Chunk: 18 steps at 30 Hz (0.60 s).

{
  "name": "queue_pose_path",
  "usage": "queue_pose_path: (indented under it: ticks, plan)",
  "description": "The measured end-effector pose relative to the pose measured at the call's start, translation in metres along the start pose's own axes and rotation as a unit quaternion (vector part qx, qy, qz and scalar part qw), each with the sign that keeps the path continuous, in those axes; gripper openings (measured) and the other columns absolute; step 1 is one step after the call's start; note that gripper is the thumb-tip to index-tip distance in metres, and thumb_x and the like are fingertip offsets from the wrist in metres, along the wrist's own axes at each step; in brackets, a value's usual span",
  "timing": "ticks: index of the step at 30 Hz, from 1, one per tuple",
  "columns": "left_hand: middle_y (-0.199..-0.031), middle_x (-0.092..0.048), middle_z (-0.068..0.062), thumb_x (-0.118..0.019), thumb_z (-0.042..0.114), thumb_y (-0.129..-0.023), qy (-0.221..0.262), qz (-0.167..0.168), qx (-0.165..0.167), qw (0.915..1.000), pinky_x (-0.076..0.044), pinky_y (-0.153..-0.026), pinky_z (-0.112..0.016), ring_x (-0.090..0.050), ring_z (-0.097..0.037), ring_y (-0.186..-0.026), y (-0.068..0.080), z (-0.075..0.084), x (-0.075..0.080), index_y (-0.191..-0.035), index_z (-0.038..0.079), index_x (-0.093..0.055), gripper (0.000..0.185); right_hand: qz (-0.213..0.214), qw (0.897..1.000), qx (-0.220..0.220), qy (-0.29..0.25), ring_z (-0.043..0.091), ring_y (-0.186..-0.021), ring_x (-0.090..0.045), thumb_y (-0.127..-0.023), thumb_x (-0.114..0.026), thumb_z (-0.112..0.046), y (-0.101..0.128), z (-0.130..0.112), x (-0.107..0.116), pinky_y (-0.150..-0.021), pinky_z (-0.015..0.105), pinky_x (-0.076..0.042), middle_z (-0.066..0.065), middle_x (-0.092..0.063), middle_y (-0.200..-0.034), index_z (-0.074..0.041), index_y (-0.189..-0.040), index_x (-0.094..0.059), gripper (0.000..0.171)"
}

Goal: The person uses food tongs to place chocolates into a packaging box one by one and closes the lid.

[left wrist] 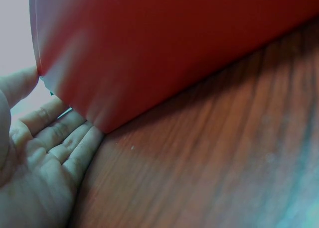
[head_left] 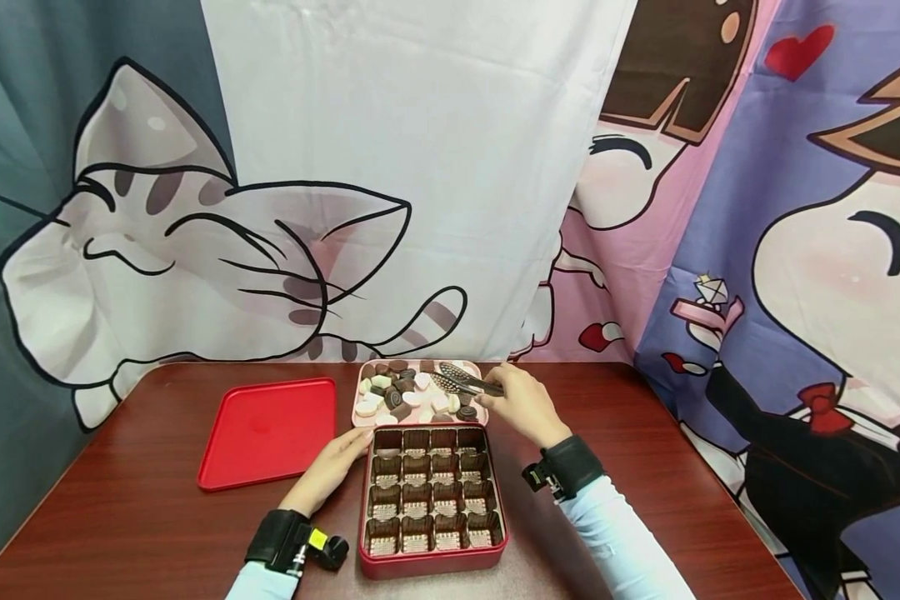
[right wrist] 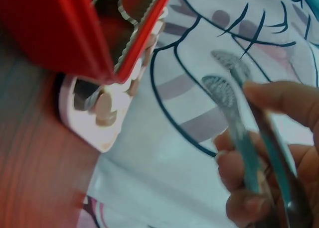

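- The right hand (head_left: pixel 521 404) has its fingers curled round a pair of metal tongs (head_left: pixel 465 382), whose 2 tips stand slightly apart over the pink tray (head_left: pixel 360 392) of mixed chocolates (head_left: pixel 408 393).
- The left hand (head_left: pixel 337 462) rests with straight fingers against the left wall of the red tin (head_left: pixel 435 567), near its far corner, holding nothing.
- The red tin sits on the dark wood worktop (head_left: pixel 157 517), just in front of the pink tray, and holds 16 brown paper cups (head_left: pixel 431 492) in 4 rows.
- A red lid (head_left: pixel 268 432) lies flat to the left of the tin.
- Cartoon curtains (head_left: pixel 420 167) hang behind.
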<state>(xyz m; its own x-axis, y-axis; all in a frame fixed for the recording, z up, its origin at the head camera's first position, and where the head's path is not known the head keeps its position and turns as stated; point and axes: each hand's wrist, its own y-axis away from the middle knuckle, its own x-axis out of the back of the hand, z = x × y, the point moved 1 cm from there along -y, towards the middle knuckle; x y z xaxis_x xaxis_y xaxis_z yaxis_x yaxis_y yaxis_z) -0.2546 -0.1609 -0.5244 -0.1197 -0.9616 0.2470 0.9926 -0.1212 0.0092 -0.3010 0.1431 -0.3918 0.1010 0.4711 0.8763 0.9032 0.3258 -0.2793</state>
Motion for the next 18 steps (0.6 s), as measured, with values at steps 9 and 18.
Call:
queue_pose_path:
  ticks: [9,18]
  plan:
    - [-0.14,-0.063,-0.023,-0.048,0.028,-0.111,0.008,-0.003,0.002,1.0,-0.039,-0.116,-0.048,-0.056,-0.038,-0.135,0.001,0.0,0.001,-0.145,-0.006,-0.054,0.049,-0.04,0.992,-0.12,0.004,0.018,-0.068,-0.057,-0.089,-0.079,-0.027,0.001,0.016,-0.012,-0.058,0.035,-0.044,0.001,-0.068,-0.078,-0.01,-0.084,-0.077,0.018]
    - [-0.141,-0.063,-0.023,-0.048,0.028,-0.111,0.004,0.0,-0.001,1.0,-0.039,-0.116,-0.049,-0.057,-0.038,-0.135,0.002,0.002,0.001,-0.145,-0.005,-0.055,0.048,-0.075,0.986,-0.151,0.006,0.018,-0.06,-0.049,-0.09,-0.076,-0.028,0.003,0.019,-0.024,-0.055,0.033,-0.036,-0.002,-0.054,-0.065,-0.01,-0.068,-0.069,0.029]
